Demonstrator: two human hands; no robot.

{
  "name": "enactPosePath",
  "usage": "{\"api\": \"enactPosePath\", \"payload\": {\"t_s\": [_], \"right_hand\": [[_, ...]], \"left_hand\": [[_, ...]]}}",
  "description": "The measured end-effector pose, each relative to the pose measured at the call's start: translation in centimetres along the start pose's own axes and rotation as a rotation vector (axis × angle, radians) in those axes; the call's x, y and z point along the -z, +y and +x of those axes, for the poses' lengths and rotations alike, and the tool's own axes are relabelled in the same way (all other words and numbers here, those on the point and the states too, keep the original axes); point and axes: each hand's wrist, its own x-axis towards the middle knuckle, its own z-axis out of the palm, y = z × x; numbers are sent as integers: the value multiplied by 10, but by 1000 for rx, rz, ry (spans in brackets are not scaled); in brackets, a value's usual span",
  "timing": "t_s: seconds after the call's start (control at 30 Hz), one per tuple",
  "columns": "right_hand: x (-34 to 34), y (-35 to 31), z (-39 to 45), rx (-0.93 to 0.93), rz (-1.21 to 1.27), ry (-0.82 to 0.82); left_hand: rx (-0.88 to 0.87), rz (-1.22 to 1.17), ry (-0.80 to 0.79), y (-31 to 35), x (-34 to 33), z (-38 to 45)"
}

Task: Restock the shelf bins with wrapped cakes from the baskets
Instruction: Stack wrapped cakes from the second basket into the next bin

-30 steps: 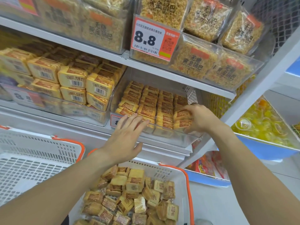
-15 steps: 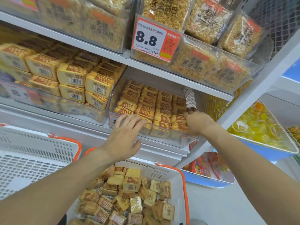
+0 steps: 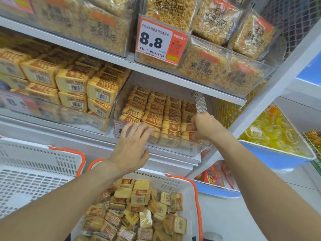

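The wrapped cakes [image 3: 157, 113] lie flat in the clear bin [image 3: 175, 148], in rows running from its front lip back. My left hand [image 3: 129, 150] reaches up, straight fingers resting on that lip. My right hand [image 3: 205, 126], wrist bent, pinches a cake at the bin's front right corner, tight against the side wall. Below the bin, the basket [image 3: 189, 186] holds loose jumbled cakes.

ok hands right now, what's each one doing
Left hand: open, straight fingers resting on the clear bin's front edge.
Right hand: fingers curled on wrapped cakes in the bin's right column.
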Motion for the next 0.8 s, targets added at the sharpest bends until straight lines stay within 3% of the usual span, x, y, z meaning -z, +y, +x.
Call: {"api": "enactPosePath", "payload": {"t_s": [0.4, 0.53, 0.7, 0.8], "right_hand": [[-17, -1, 10, -5, 43, -173], [-16, 4, 11, -8, 94, -146], [-19, 3, 8, 63, 244, 7], [-17, 3, 14, 67, 214, -82]], "left_hand": [[4, 8, 14, 1, -3, 2], [9, -12, 6, 1, -2, 1], [-4, -8, 18, -2, -2, 2], [55, -115, 51, 0, 12, 16]]}}
